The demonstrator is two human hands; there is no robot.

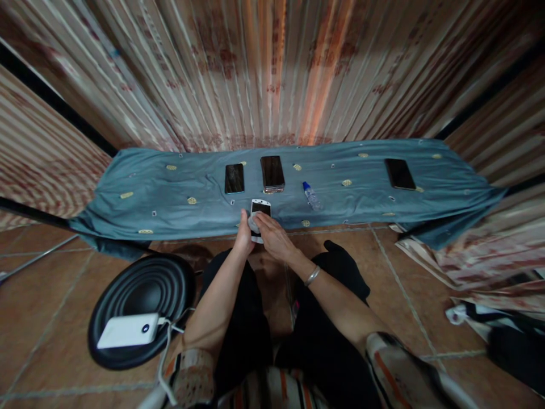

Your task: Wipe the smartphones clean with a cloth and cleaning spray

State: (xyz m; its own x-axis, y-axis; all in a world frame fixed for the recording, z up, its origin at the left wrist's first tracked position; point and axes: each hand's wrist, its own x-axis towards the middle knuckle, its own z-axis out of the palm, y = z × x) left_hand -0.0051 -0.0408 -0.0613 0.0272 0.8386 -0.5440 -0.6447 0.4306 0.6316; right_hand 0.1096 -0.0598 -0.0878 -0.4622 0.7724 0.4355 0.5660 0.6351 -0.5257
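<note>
Over the near edge of the cloth-covered surface, a white smartphone (260, 207) with a dark screen is gripped along its left side by my left hand (244, 237). Closed on a small pale wad, perhaps cloth or tissue (254, 223), my right hand (273, 236) presses it against the screen; fingers hide part of the phone. Just beyond lie a dark phone (234, 179) and a stack of dark phones (272, 173). To the right, a small clear bottle with a blue cap (313, 197) lies on its side.
A blue patterned cloth (179, 184) covers the long surface. Another dark phone (400, 173) lies at its right end. Striped curtains (238, 74) hang behind. On the tiled floor at left, a white power bank with a cable (128, 331) rests on a round black object (174, 272).
</note>
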